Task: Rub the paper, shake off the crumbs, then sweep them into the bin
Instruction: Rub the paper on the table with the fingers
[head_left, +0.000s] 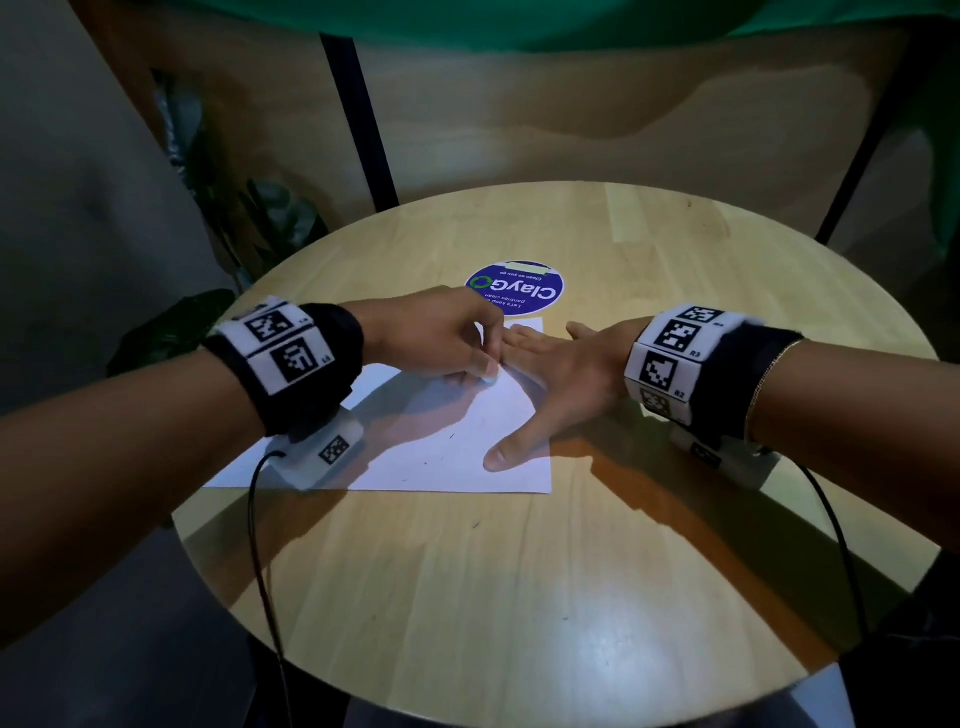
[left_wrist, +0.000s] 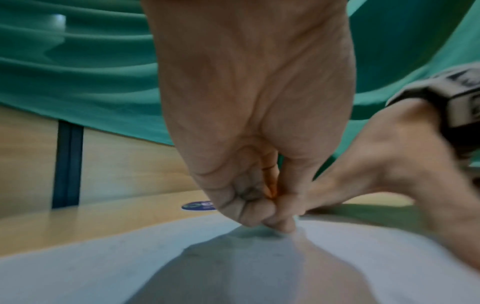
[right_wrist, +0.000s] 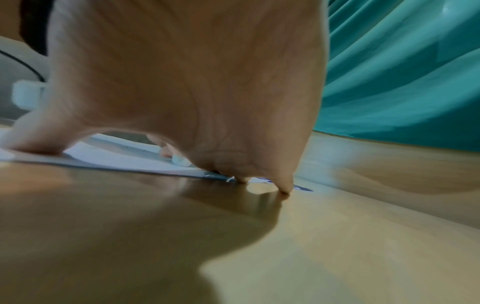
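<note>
A white sheet of paper (head_left: 415, 457) lies flat on the round wooden table (head_left: 519, 597). My left hand (head_left: 488, 368) is over the sheet's far middle, its curled fingertips pinching a small white eraser (head_left: 491, 371) down against the paper. In the right wrist view the eraser (right_wrist: 181, 160) shows as a pale lump on the paper (right_wrist: 116, 158). My right hand (head_left: 550, 374) lies flat on the sheet's right side, fingers spread and thumb (head_left: 501, 457) near the front edge. A few dark specks (head_left: 452, 435) dot the paper. In the left wrist view my left hand (left_wrist: 270, 218) touches the paper (left_wrist: 103, 257).
A round blue sticker (head_left: 514, 291) is taped to the table just beyond the paper. A green curtain (head_left: 571, 21) hangs behind, with dark metal posts (head_left: 363, 130) and a leafy plant (head_left: 249, 218) to the left. Cables trail off both wrists. No bin shows.
</note>
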